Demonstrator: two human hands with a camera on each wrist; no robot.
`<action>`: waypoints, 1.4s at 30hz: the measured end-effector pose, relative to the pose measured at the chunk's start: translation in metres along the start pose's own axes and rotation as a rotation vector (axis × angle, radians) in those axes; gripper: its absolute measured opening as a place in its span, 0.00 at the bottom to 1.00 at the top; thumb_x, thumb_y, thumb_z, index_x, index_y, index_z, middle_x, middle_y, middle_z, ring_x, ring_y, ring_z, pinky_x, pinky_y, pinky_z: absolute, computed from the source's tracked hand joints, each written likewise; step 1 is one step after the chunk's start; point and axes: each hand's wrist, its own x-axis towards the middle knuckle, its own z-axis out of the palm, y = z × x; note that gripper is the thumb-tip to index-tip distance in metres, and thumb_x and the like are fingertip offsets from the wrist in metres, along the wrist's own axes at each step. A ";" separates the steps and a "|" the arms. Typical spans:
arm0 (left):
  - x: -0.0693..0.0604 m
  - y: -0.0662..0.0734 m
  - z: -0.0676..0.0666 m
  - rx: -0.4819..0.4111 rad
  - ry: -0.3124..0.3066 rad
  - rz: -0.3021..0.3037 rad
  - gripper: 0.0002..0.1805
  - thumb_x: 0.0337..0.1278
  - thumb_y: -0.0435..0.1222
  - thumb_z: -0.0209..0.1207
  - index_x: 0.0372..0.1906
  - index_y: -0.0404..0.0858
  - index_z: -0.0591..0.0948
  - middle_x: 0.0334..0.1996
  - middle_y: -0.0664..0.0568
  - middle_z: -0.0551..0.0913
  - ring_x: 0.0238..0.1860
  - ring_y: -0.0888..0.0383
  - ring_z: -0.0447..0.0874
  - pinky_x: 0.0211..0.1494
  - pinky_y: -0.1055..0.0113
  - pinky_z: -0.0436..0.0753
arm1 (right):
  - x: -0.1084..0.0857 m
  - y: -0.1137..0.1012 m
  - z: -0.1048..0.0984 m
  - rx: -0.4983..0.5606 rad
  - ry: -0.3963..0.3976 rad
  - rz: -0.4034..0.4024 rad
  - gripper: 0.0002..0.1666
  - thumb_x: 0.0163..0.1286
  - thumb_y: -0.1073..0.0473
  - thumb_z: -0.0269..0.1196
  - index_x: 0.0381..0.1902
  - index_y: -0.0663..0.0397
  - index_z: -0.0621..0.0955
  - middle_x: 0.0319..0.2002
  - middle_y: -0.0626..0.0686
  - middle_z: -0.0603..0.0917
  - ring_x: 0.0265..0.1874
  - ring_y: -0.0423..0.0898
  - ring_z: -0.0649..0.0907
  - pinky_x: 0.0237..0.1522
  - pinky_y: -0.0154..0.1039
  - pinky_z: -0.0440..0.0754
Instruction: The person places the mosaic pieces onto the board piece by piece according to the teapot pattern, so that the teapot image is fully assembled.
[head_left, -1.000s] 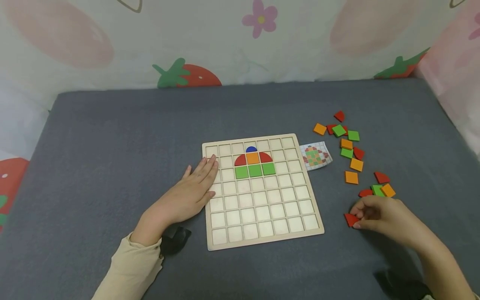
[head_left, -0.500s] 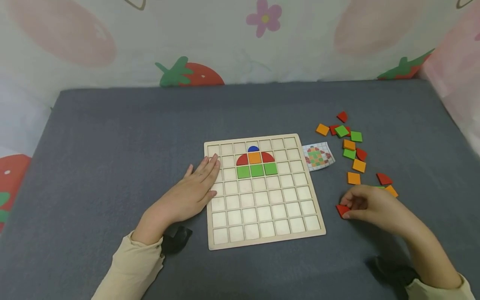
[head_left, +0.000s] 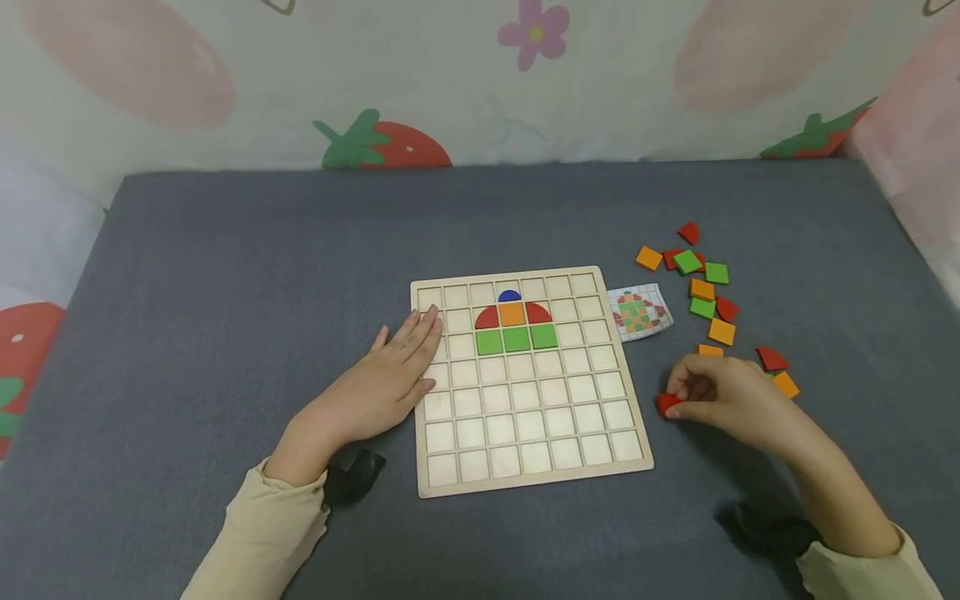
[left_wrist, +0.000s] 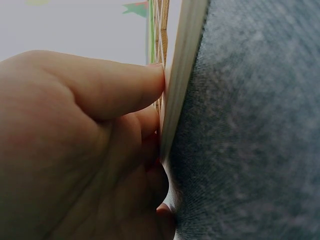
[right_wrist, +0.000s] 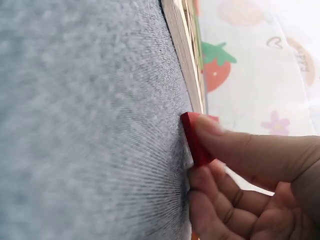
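Observation:
My right hand pinches a red piece between thumb and fingers, just right of the wooden grid board. The right wrist view shows that red piece held on edge close to the cloth. My left hand rests with its fingers spread over the board's left edge; in the left wrist view its thumb touches the rim. On the board lie a blue half-round, an orange square flanked by two red curved pieces, and a row of green squares.
A printed pattern card sticks out from the board's right side. Loose orange, green and red pieces lie scattered right of it, among them an orange square and a red piece. Behind the grey table hangs a patterned cloth.
My right hand has moved left and a little away from me with the red piece, closer to the board. My left hand has stayed in place on the board.

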 end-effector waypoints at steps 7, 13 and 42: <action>0.002 0.001 -0.003 -0.014 -0.005 0.004 0.35 0.71 0.38 0.45 0.73 0.31 0.45 0.75 0.43 0.37 0.74 0.47 0.33 0.70 0.43 0.41 | 0.005 -0.009 -0.010 0.060 0.035 0.006 0.10 0.52 0.63 0.73 0.27 0.51 0.80 0.24 0.45 0.80 0.23 0.37 0.79 0.26 0.32 0.78; 0.004 0.003 -0.005 -0.006 -0.004 0.005 0.35 0.71 0.38 0.46 0.73 0.31 0.45 0.74 0.42 0.38 0.74 0.47 0.33 0.70 0.43 0.41 | 0.016 -0.020 -0.016 0.088 0.041 -0.006 0.08 0.54 0.61 0.72 0.28 0.52 0.81 0.26 0.46 0.82 0.24 0.39 0.81 0.27 0.32 0.78; 0.002 0.001 -0.002 0.005 -0.006 0.002 0.35 0.70 0.38 0.47 0.73 0.30 0.46 0.74 0.42 0.38 0.74 0.47 0.34 0.70 0.42 0.43 | 0.093 -0.039 -0.003 0.240 -0.018 0.024 0.06 0.63 0.66 0.64 0.38 0.62 0.83 0.32 0.54 0.82 0.30 0.47 0.81 0.30 0.35 0.81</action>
